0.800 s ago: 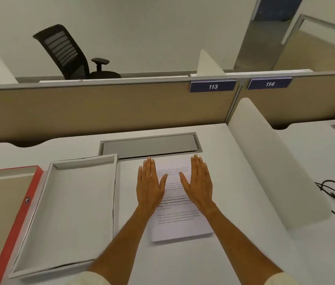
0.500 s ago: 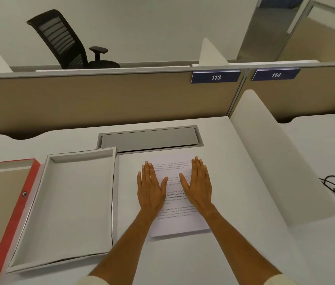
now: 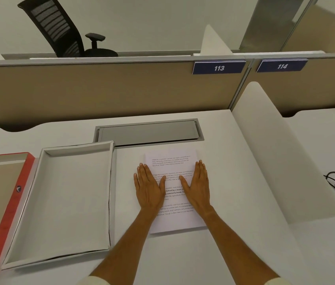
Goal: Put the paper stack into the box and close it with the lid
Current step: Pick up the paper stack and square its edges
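Both hands, left hand [image 3: 149, 187] and right hand [image 3: 197, 187], lie flat, palms down, on the paper stack [image 3: 171, 163].

- A dark blue sign [image 3: 219, 67] on the top rail of the partition behind the desk shows the white number "113".
- A second dark blue sign [image 3: 282, 66], just to the right of the first one, shows the white number "114".
- The top sheet of the paper stack [image 3: 173, 161] has several short paragraphs of small black print. Some bold words can be read, "Defined by a slower pace" and "community bonds"; the other lines are too small to read with certainty.
- The red lid [image 3: 8, 210] has a small dark round logo [image 3: 18, 189] on its side; it is not readable.
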Available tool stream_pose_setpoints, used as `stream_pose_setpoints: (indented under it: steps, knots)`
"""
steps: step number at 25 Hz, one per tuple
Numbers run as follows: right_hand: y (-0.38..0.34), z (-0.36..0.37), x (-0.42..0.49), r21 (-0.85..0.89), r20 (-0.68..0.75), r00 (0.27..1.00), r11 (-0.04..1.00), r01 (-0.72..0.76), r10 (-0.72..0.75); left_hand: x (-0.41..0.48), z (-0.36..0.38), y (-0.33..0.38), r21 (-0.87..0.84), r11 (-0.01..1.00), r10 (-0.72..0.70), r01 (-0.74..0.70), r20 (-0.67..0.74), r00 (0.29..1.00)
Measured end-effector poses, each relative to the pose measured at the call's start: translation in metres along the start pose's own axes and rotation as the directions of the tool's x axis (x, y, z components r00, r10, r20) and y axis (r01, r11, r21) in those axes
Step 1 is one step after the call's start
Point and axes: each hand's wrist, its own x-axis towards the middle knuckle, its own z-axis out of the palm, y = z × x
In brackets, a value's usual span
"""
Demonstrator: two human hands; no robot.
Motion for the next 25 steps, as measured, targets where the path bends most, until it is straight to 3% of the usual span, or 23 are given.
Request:
stream_pose_setpoints:
  steps: [3,7,10,13,18,25]
  knots:
    - [-0.002,-0.004,0.001,0.103,-0.006,0.993,0.988,-0.113,0.114,-0.002,-0.002,0.003,0.043,0.998,-0.036,0.037,-0.012,0.999]
    - [-0.01,-0.011,0.005,-0.047,-0.077,0.938,0.939,-0.341,0.337,-0.003,-0.011,0.016,0.081,0.972,-0.222,0.222,-0.009,0.975]
    - [-0.016,-0.019,0.009,-0.064,0.003,0.892,0.89,-0.451,0.452,0.001,-0.025,0.026,-0.006,0.912,-0.406,0.409,0.113,0.907]
    - [-0.021,-0.024,0.015,-0.059,0.1,0.846,0.852,-0.52,0.523,0.007,-0.034,0.031,-0.082,0.846,-0.493,0.527,0.257,0.832]
    - [-0.023,-0.03,0.02,-0.04,0.159,0.831,0.844,-0.534,0.533,0.018,-0.04,0.04,0.006,0.847,-0.493,0.531,0.382,0.782]
    - [-0.023,-0.041,0.023,-0.065,0.208,0.816,0.84,-0.539,0.539,0.027,-0.048,0.04,0.06,0.854,-0.494,0.517,0.407,0.769]
